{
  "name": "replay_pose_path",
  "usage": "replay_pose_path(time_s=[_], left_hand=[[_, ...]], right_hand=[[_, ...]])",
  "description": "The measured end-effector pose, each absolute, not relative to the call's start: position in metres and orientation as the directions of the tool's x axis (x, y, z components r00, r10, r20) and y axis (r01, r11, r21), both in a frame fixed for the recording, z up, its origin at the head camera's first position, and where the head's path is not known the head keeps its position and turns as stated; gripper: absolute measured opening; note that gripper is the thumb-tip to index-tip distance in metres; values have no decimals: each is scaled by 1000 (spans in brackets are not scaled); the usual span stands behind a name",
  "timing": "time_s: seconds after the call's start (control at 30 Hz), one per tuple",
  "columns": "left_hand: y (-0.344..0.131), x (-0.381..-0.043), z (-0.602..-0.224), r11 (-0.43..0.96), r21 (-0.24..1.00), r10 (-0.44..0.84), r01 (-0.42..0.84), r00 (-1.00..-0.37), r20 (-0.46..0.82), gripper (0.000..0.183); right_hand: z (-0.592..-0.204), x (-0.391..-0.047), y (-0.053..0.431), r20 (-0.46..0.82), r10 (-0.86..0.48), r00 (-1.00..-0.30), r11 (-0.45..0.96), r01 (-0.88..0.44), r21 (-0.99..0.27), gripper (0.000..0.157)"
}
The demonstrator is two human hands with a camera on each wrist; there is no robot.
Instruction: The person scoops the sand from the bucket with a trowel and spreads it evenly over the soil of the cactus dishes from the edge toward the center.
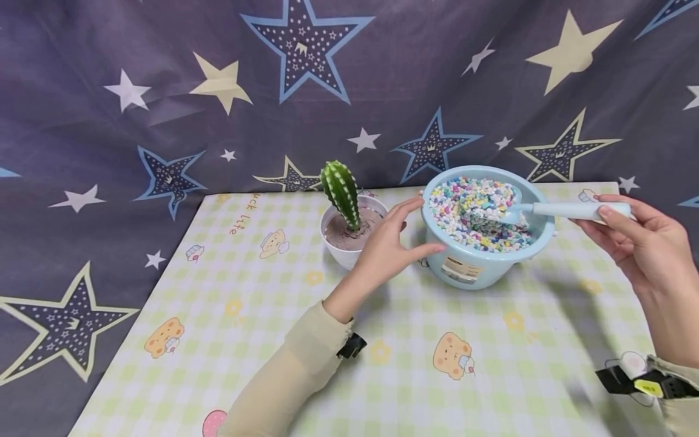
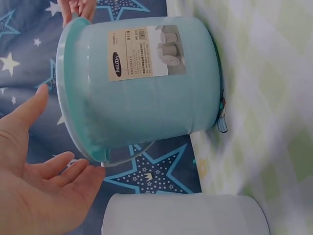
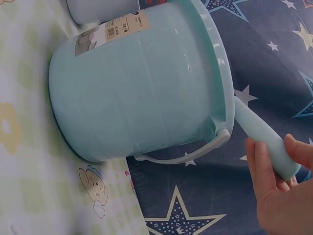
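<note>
A light blue bucket (image 1: 460, 276) full of small multicoloured pebbles (image 1: 459, 194) stands on the table. My right hand (image 1: 650, 243) grips the handle of a light blue scoop (image 1: 573, 210), thumb on top, and the scoop's head lies in the pebbles. The same handle (image 3: 266, 139) slants out past the rim in the right wrist view. My left hand (image 1: 384, 246) is at the bucket's left side, thumb and fingers spread, with fingertips (image 2: 93, 176) right at the rim. Behind that hand, a green cactus (image 1: 342, 191) stands upright in a white pot (image 1: 344, 258) filled with brownish soil.
A green-and-white checked cloth (image 1: 262, 352) with cartoon prints covers the table. Right behind its far edge hangs a dark curtain (image 1: 180, 121) patterned with stars. The bucket's thin carrying handle (image 3: 186, 157) hangs down outside its wall.
</note>
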State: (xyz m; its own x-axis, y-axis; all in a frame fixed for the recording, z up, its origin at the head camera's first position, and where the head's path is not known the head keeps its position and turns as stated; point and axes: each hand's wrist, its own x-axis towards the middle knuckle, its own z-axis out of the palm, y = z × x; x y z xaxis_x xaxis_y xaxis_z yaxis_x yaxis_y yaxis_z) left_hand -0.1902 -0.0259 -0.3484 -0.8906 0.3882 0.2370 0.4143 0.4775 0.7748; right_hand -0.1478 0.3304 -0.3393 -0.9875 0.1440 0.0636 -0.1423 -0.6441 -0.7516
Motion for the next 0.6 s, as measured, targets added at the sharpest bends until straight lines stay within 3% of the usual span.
replay_pose_path(time_s=[0.6], left_hand=[[-51,-174,-348,418,813,374,405,-892,253,73]], right_hand=[[-334,-151,323,35,124,-992,-674,-110,-730,28]])
